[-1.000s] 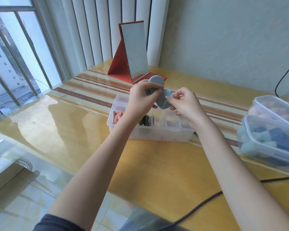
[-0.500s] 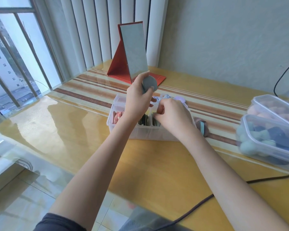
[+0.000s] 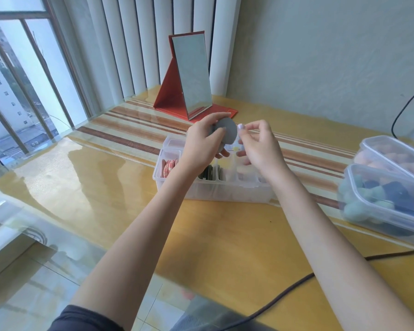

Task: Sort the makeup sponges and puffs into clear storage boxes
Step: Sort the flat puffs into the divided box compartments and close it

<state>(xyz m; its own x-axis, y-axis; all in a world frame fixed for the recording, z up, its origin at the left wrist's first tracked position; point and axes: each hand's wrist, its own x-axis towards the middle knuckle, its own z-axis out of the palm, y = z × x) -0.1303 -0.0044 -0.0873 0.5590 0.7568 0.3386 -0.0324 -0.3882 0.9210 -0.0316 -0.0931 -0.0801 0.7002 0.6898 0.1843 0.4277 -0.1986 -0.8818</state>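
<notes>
A grey round puff point(image 3: 226, 131) is held up above the divided clear box point(image 3: 213, 191), which stands on the bench point(image 3: 110, 187) toward its far edge, in front of a red-backed mirror point(image 3: 191, 75). The puff is pinched at its left rim by the left hand point(image 3: 202, 145), whose grip is closed on it between thumb and fingers. The right hand point(image 3: 258, 146) is raised just beside the puff's right rim; its fingertips point(image 3: 241, 127) are drawn near together, but whether the rim is actually being touched or gripped cannot be told. In the box's left compartments, pink patterned puffs point(image 3: 169, 167) and dark puffs point(image 3: 207, 175) are stood on edge; the compartments to the right are partly hidden by the hands. Two lidded boxes point(image 3: 387, 199) filled with coloured sponges are set near the bench's right edge. The step in hand is judged to be the passing or readying of one grey puff for filing into a compartment. For the next move, a firm pinch on the rim is called for, the puff turned on edge and lowered into a free slot, so that the thin dividers are cleared and the standing puffs are not knocked over.
</notes>
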